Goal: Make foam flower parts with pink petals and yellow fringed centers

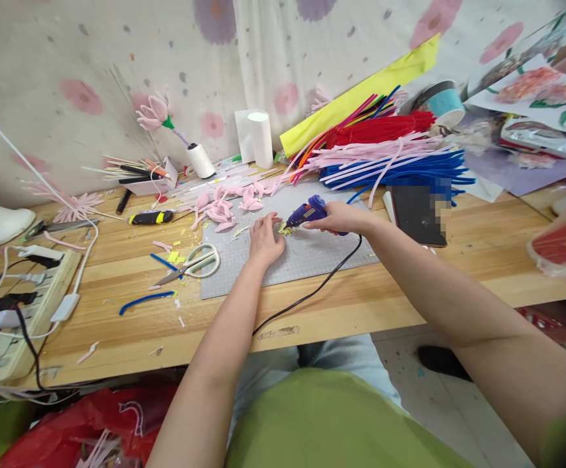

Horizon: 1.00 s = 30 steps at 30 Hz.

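Observation:
My right hand (336, 218) is wrapped round a blue hot glue gun (311, 209), whose nozzle points down and left. Its black cord (307, 294) runs over the table's front edge. The nozzle is at a small clump of yellow bits (285, 228) on the grey cutting mat (283, 276). Just left of that clump, my left hand (265, 240) rests over the mat, fingers bent and the thumb apart; I see nothing held in it. Pink pipe-cleaner petals (220, 211) lie behind it. White-handled scissors (200, 261) lie across the mat's left edge.
Bundles of blue (400, 170) and red pipe cleaners (380, 129) lie at the back right, near a dark phone (417, 214). A pink flower (155, 112) stands in a white holder (200, 160). A yellow-black cutter (150, 218) and a power strip (43, 302) are left.

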Each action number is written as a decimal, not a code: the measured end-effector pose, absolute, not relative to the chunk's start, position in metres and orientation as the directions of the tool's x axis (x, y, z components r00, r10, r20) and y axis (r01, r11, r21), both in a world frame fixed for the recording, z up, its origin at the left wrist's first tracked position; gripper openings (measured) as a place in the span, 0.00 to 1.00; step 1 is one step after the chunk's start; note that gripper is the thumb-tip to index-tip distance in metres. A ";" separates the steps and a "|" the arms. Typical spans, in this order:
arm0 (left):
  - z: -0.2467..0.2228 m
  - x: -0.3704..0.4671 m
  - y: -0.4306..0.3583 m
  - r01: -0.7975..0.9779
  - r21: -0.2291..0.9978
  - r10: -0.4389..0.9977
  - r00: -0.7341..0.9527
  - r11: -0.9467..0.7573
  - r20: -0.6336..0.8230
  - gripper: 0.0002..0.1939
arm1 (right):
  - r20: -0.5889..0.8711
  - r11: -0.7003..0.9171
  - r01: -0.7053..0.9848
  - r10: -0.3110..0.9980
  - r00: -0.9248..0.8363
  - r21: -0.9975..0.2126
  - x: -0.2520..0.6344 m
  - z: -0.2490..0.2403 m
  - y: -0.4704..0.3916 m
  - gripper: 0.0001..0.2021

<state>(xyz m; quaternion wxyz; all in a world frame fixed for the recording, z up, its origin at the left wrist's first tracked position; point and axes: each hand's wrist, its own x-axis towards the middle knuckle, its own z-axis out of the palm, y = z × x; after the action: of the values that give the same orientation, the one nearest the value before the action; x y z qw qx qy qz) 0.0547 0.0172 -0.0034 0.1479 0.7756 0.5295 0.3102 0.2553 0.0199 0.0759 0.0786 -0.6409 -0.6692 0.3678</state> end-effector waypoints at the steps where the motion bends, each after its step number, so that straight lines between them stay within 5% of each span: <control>1: -0.004 0.055 0.017 0.729 0.558 0.913 0.250 -0.397 0.323 0.30 | -0.366 -0.092 0.799 0.915 -0.167 -0.595 0.256 0.076 0.020 0.19; 30: -0.003 0.057 0.011 0.762 0.501 0.900 0.249 -0.410 0.358 0.30 | -0.363 -0.109 0.766 0.916 -0.170 -0.634 0.256 0.080 0.016 0.18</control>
<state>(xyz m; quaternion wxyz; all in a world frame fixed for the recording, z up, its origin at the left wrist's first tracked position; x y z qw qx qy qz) 0.0570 0.0109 -0.0027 0.1129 0.7822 0.5312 0.3053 0.2561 0.0163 0.0800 0.0974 -0.6367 -0.6605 0.3859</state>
